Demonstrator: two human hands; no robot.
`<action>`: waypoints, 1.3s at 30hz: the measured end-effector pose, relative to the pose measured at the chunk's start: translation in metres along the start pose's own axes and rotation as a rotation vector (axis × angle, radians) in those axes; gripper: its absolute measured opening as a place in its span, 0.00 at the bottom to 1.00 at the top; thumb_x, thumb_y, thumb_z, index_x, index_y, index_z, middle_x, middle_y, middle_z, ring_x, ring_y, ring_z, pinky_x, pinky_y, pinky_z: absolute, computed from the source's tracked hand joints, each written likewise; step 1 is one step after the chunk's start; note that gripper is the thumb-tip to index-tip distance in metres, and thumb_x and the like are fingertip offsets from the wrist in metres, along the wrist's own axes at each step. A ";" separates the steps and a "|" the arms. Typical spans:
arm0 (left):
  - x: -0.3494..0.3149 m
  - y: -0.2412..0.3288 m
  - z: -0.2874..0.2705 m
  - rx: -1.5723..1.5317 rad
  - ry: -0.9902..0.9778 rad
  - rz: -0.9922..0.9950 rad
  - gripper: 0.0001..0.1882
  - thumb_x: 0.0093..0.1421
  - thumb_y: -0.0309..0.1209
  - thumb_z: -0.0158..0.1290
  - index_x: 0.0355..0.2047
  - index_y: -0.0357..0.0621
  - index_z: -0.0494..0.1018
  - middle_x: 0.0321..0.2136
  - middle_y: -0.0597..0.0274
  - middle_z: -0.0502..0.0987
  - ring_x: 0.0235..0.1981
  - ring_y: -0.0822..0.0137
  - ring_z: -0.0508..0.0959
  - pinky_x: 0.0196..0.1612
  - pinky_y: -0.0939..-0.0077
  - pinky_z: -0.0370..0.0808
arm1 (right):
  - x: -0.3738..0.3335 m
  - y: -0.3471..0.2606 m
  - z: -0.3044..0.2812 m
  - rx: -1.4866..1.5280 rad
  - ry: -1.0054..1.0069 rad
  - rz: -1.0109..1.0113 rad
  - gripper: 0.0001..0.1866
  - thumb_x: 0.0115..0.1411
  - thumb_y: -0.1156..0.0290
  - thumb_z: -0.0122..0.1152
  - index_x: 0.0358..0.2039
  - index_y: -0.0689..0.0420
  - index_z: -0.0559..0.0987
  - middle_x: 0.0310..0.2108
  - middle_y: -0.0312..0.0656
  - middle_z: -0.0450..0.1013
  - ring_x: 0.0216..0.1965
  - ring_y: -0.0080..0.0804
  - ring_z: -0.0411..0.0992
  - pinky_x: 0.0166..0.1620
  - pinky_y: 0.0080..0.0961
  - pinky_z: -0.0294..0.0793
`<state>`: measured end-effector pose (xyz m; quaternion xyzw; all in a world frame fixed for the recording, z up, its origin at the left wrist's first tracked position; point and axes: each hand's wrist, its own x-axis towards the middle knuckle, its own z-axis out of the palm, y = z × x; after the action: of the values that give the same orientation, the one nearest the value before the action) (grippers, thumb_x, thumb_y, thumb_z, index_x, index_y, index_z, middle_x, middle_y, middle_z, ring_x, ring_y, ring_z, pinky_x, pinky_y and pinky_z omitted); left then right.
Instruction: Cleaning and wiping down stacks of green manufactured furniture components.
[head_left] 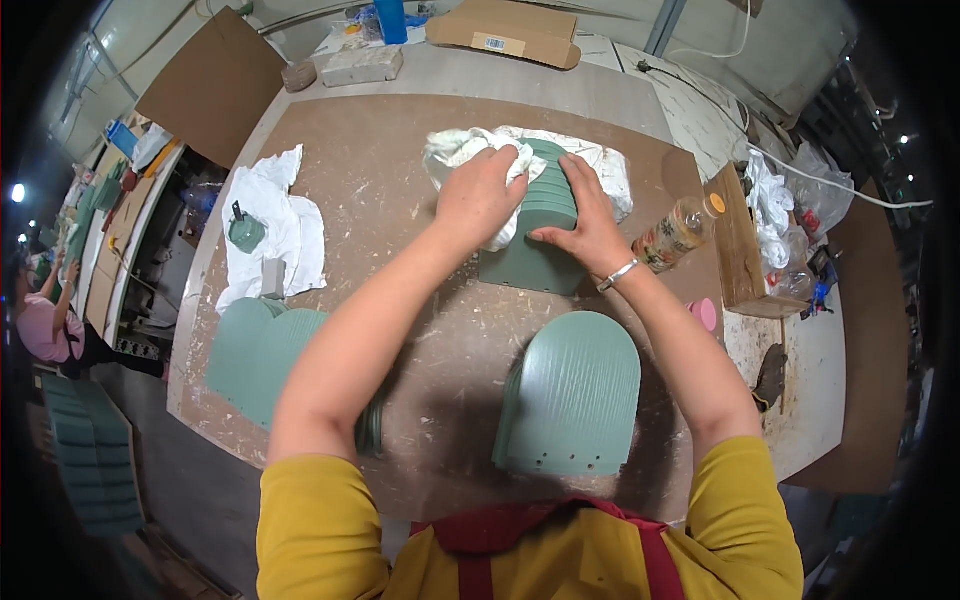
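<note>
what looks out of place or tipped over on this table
A clear bottle of amber liquid lies on its side by the right hand, its cap off the brown board's edge. A pink cap sits loose nearby. No spill shows.

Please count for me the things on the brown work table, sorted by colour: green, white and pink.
Green ribbed arched plastic panel piles: 3
Small green cap: 1
White cloths: 2
Pink round lid: 1
Total: 7

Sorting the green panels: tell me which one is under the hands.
The far green panel under both hands, left hand pressing a white rag; the nearer stacks lie untouched.
</note>
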<state>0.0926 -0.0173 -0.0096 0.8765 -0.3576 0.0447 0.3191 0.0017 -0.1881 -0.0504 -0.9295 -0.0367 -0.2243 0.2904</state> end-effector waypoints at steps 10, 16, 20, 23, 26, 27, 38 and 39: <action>0.016 -0.057 -0.028 -0.586 0.038 -0.051 0.22 0.59 0.44 0.48 0.47 0.41 0.72 0.36 0.46 0.78 0.36 0.50 0.78 0.41 0.64 0.74 | -0.011 -0.016 -0.013 0.073 0.000 -0.008 0.41 0.38 0.62 0.75 0.53 0.56 0.66 0.62 0.54 0.52 0.62 0.54 0.53 0.61 0.41 0.55; -0.001 -0.036 -0.005 -0.158 -0.206 0.045 0.16 0.58 0.40 0.47 0.38 0.39 0.71 0.32 0.43 0.76 0.37 0.46 0.76 0.41 0.55 0.71 | -0.014 -0.014 -0.008 0.114 -0.043 0.000 0.41 0.39 0.62 0.75 0.53 0.58 0.66 0.63 0.55 0.50 0.63 0.53 0.52 0.61 0.40 0.55; -0.011 -0.096 -0.019 0.227 -0.570 0.103 0.17 0.59 0.38 0.46 0.39 0.38 0.73 0.34 0.43 0.77 0.36 0.49 0.77 0.39 0.56 0.72 | -0.013 -0.020 -0.010 0.073 -0.043 0.020 0.40 0.39 0.64 0.74 0.53 0.59 0.66 0.64 0.54 0.49 0.64 0.52 0.52 0.62 0.39 0.54; -0.002 -0.072 -0.038 -0.256 -0.144 0.013 0.18 0.59 0.41 0.48 0.41 0.39 0.74 0.33 0.45 0.78 0.34 0.49 0.78 0.38 0.61 0.74 | -0.013 -0.019 -0.008 0.107 -0.044 0.012 0.40 0.40 0.65 0.74 0.53 0.59 0.66 0.64 0.54 0.49 0.64 0.51 0.52 0.62 0.39 0.54; 0.002 -0.026 -0.013 -0.226 -0.023 0.144 0.20 0.59 0.42 0.47 0.42 0.38 0.72 0.35 0.41 0.76 0.37 0.45 0.76 0.40 0.57 0.72 | -0.015 -0.020 -0.007 0.133 -0.044 0.010 0.40 0.40 0.64 0.74 0.53 0.58 0.66 0.64 0.54 0.49 0.64 0.51 0.51 0.62 0.39 0.54; 0.002 -0.029 -0.010 -0.228 -0.018 0.139 0.20 0.59 0.42 0.47 0.42 0.38 0.72 0.35 0.41 0.76 0.37 0.45 0.76 0.40 0.57 0.72 | -0.016 -0.020 -0.006 0.129 -0.047 0.028 0.40 0.40 0.64 0.74 0.53 0.58 0.66 0.64 0.54 0.50 0.64 0.51 0.51 0.62 0.39 0.54; -0.024 -0.065 -0.096 -0.617 -0.208 -0.289 0.23 0.63 0.44 0.47 0.44 0.34 0.72 0.33 0.59 0.78 0.31 0.71 0.76 0.37 0.74 0.72 | -0.004 -0.008 -0.006 0.030 -0.023 0.028 0.44 0.38 0.58 0.75 0.55 0.56 0.65 0.62 0.54 0.52 0.62 0.51 0.53 0.62 0.41 0.54; -0.031 -0.052 -0.110 -0.751 -0.140 -0.293 0.20 0.64 0.41 0.46 0.44 0.35 0.72 0.35 0.60 0.78 0.34 0.74 0.76 0.38 0.79 0.72 | -0.003 -0.009 -0.010 -0.076 -0.088 0.072 0.45 0.42 0.60 0.73 0.59 0.56 0.61 0.63 0.53 0.51 0.65 0.47 0.49 0.64 0.37 0.50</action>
<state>0.1202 0.0939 0.0409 0.7418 -0.2413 -0.1946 0.5947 -0.0067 -0.1864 -0.0395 -0.9495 -0.0073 -0.1741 0.2611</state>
